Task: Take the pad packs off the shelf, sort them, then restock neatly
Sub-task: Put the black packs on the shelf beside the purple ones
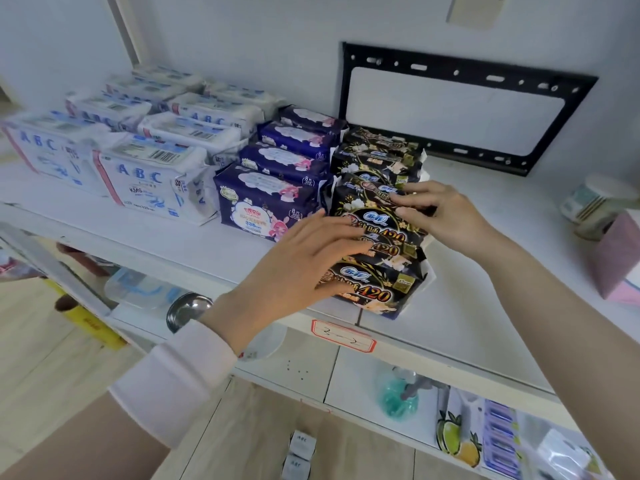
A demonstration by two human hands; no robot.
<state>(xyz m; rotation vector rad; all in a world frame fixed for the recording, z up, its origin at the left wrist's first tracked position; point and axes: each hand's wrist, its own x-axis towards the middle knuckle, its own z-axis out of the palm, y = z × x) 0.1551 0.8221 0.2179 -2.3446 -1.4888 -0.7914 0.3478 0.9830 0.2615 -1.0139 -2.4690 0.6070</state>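
Observation:
Pad packs stand in rows on the white shelf [467, 265]. White ABC packs [149, 181] fill the left rows, dark blue packs [263, 202] form the middle row, and black packs marked 420 [377, 285] form the right row. My left hand [304, 268] lies with straight fingers against the left side of the front black packs. My right hand [440, 216] pinches the top of a black pack [367, 199] further back in that row.
A black metal bracket [464, 102] leans on the wall behind the black row. A jar [599, 202] and a pink box [616, 261] stand at the right. A label [343, 336] sits on the shelf edge. Lower shelves hold bowls, bottles and packets.

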